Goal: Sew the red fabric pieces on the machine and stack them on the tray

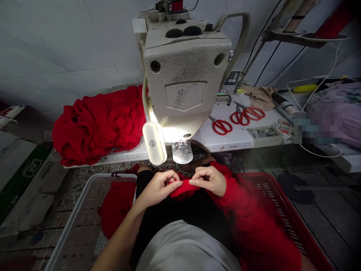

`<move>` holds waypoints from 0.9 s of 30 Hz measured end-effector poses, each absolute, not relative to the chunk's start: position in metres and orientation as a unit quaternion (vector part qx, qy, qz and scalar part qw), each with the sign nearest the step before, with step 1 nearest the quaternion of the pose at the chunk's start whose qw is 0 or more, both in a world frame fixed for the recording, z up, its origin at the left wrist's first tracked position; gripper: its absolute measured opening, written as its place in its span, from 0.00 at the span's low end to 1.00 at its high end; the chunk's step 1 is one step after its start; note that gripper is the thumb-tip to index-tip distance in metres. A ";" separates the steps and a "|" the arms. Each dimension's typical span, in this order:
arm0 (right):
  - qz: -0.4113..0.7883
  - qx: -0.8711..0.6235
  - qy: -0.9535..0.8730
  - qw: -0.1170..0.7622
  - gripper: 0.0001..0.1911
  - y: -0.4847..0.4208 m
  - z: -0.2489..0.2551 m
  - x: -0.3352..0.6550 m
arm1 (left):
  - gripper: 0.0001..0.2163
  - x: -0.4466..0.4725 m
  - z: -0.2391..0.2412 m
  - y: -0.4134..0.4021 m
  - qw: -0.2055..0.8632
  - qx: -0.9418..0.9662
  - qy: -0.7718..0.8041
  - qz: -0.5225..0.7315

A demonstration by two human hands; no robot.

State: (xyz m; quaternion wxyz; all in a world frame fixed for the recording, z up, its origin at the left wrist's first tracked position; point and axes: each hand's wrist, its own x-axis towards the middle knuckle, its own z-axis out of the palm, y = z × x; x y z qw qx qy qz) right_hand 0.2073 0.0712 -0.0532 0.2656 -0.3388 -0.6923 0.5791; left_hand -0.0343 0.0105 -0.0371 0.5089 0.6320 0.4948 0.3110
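Observation:
Between my two hands a red piece of fabric [184, 185] is stretched, its edge pinched on both sides just above my lap. My left hand [165, 184] is closed, thumb against fingers, on the left end of that edge. A short way to the right, my right hand [210, 180] pinches the same edge. More red cloth [251, 214] covers my right forearm, blurred in part. Straight ahead of both hands stands a sewing machine [186, 82], its lit lamp [154, 145] shining on the needle area. The clear guard [182, 154] hangs close beyond my fingers.
A heap of red fabric [98, 124] lies left of the machine. Several red-handled scissors [222, 127] and a small parts tray [263, 132] are on the right. A white basket [81, 203] with red cloth stands at my left, a red basket [290, 210] at my right.

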 end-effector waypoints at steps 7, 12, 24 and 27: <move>0.561 -0.411 -0.659 0.287 0.20 0.067 -0.037 0.210 | 0.13 -0.046 -0.039 0.005 0.434 0.645 0.489 0.396; 0.458 -0.405 -0.708 0.354 0.15 0.059 -0.009 0.205 | 0.10 -0.043 -0.031 0.007 0.330 0.684 0.485 0.434; 0.573 -0.431 -0.550 0.428 0.14 0.094 -0.021 0.199 | 0.11 -0.032 -0.012 0.044 0.381 0.536 0.565 0.498; 0.597 -0.426 -0.507 0.453 0.12 0.103 -0.026 0.198 | 0.11 -0.031 -0.011 0.055 0.337 0.562 0.572 0.492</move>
